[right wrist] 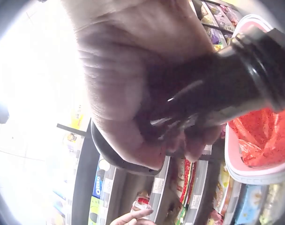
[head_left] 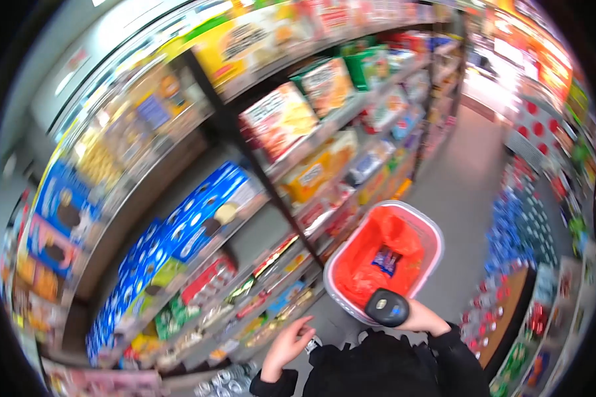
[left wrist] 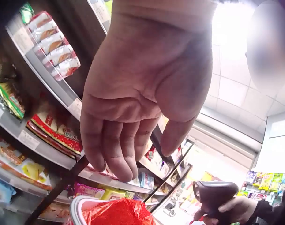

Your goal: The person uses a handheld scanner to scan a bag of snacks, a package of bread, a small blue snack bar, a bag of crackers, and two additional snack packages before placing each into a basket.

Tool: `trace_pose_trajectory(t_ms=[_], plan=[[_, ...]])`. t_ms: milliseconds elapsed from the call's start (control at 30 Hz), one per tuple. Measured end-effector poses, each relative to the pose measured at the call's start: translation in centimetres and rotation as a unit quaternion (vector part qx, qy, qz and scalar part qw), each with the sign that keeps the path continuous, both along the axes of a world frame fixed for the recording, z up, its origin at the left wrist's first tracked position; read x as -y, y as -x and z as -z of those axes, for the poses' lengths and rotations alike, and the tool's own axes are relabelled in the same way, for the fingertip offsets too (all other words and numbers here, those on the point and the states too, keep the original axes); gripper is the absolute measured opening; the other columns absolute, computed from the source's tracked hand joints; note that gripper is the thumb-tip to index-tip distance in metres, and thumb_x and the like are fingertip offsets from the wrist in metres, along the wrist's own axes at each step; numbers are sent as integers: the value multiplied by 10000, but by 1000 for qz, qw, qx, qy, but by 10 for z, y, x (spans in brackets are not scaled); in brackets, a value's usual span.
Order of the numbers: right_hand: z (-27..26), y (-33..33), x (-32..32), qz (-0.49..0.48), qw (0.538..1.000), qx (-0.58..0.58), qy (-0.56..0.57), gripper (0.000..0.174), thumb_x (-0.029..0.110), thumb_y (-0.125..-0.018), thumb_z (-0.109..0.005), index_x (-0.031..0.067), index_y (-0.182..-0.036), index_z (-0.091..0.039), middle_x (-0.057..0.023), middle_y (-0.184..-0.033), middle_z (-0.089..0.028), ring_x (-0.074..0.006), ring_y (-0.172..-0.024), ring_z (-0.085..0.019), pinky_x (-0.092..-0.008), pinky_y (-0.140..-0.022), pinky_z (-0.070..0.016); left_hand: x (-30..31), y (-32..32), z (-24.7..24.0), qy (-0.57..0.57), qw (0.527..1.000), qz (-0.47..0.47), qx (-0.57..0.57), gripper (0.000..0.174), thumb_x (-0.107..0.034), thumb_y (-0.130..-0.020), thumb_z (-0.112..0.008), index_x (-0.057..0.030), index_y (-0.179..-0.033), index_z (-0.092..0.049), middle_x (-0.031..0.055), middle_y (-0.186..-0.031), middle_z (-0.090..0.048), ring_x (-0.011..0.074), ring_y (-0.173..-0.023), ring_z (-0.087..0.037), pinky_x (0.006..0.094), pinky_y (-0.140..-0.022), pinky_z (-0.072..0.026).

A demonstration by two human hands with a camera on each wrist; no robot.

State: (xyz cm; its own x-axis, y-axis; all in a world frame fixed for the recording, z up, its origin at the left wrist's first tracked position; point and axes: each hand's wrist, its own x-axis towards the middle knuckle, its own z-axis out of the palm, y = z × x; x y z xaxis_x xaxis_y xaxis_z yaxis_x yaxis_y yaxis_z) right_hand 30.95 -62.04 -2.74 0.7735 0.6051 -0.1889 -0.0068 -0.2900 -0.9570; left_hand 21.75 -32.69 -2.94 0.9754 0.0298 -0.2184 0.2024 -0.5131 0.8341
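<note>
My right hand (head_left: 425,317) grips a black handheld barcode scanner (head_left: 386,308), its fingers wrapped round the handle in the right wrist view. The scanner's head overlaps the near rim of a pale pink-white basket (head_left: 437,241) in the head view. Red plastic (head_left: 407,248) lines this basket, and a small dark purple packet (head_left: 385,262) lies inside. My left hand (head_left: 289,349) hangs in the air left of the basket, holding nothing. Its palm and loosely extended fingers (left wrist: 116,150) show in the left wrist view, in front of the snack shelves.
Shelves of boxed and bagged snacks (head_left: 281,119) rise on the left, with blue packs (head_left: 205,212) lower down. Along the right stand bottles in blue packs (head_left: 506,228) and red-capped bottles (head_left: 487,308). A grey-floored aisle (head_left: 453,178) runs between them toward a bright area.
</note>
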Motion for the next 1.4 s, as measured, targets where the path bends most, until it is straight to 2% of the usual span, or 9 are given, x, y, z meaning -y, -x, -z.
trace_pose_trajectory(t_ms=[167,233,433,700,800,933,1033,1267,1400], plan=[[17,-3,21,26,997,-70,-15,406,97,-593,-695,10,-956,-536,-41,-844,-592,-96,-784,-532,-261,-718,-435,30,-1,18,37,999,-11,-33,360,-217,-801,-535,-37,-1106,-469,100,-824,-577,184,-745,-565,279,-666,-443],[20,-4,26,78,993,-83,-34,411,83,-580,-699,9,-952,-539,-38,-852,-590,-99,-792,-533,-261,-720,-433,40,-2,19,49,997,-5,-56,340,-188,-808,-534,-41,-1108,-473,74,-813,-578,150,-733,-557,262,-653,-445],[42,-6,26,61,994,-86,-4,395,59,-568,-696,11,-928,-541,-31,-830,-587,-100,-767,-535,-259,-714,-432,45,8,28,27,998,-14,-55,334,-192,-812,-528,-44,-1107,-474,68,-810,-569,157,-710,-547,272,-647,-443],[27,-7,-6,58,995,-85,-5,397,44,-574,-688,12,-936,-527,-33,-849,-581,-104,-776,-533,-265,-715,-431,12,9,39,69,993,-52,-86,343,-192,-810,-529,-55,-1118,-465,79,-817,-563,165,-729,-543,274,-659,-440],[21,4,-16,120,990,-70,-8,451,53,-575,-695,13,-981,-503,-35,-883,-568,-107,-808,-525,-267,-729,-425,-1,2,48,83,993,-58,-64,342,-194,-808,-531,-52,-1113,-468,86,-830,-566,169,-740,-547,276,-661,-442],[16,10,-25,114,987,-102,39,493,55,-561,-709,17,-1000,-488,-32,-897,-557,-113,-826,-522,-273,-748,-421,-20,4,59,83,994,-72,-16,333,-195,-805,-534,-53,-1101,-479,97,-849,-573,178,-761,-553,283,-677,-446],[7,19,-44,119,988,-83,50,497,59,-564,-709,15,-1006,-487,-37,-909,-559,-115,-836,-522,-273,-758,-418,-39,13,68,87,993,-70,41,342,-214,-786,-540,-38,-1075,-490,92,-801,-580,192,-666,-565,296,-601,-451],[-21,49,-89,97,991,-42,86,535,75,-577,-721,8,-1048,-474,-58,-957,-558,-130,-886,-522,-277,-791,-413,-87,46,92,118,987,-110,-26,324,-187,-778,-544,-39,-1063,-501,107,-799,-591,201,-651,-578,293,-607,-457],[-8,67,-73,148,978,-53,135,533,74,-580,-723,7,-1049,-476,-62,-972,-560,-132,-888,-529,-281,-795,-415,-100,56,109,102,988,-105,-47,309,-177,-773,-547,-38,-1047,-511,110,-793,-590,193,-641,-571,293,-596,-454]])
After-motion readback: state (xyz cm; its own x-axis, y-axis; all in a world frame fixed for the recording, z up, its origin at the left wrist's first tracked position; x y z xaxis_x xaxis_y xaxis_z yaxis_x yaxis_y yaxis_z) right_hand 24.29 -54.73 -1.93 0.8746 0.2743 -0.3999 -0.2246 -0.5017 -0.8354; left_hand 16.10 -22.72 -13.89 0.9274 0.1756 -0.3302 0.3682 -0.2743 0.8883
